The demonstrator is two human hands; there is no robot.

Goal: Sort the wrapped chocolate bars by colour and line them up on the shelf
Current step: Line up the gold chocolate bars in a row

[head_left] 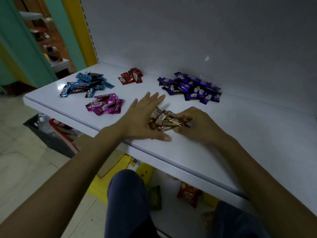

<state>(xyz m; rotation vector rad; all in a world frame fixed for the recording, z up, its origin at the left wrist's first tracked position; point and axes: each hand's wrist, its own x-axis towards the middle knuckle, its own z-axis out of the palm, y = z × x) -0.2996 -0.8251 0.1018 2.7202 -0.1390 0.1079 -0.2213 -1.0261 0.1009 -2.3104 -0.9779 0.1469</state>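
Note:
Five colour piles of wrapped chocolate bars lie on the white shelf (223,148): blue (85,85) at far left, red (131,77) at the back middle, purple (192,87) at the right, pink (105,104) near the front left, and gold-brown (163,120) near the front edge. My left hand (140,117) lies flat with straight fingers against the left side of the gold-brown pile. My right hand (193,124) curls its fingers on bars at the pile's right side.
The shelf's white back panel rises behind the piles, with a yellow upright (80,31) at the left. Below the shelf lie snack packets (187,194), yellow packs and cardboard on the floor. My knee (127,191) is under the front edge.

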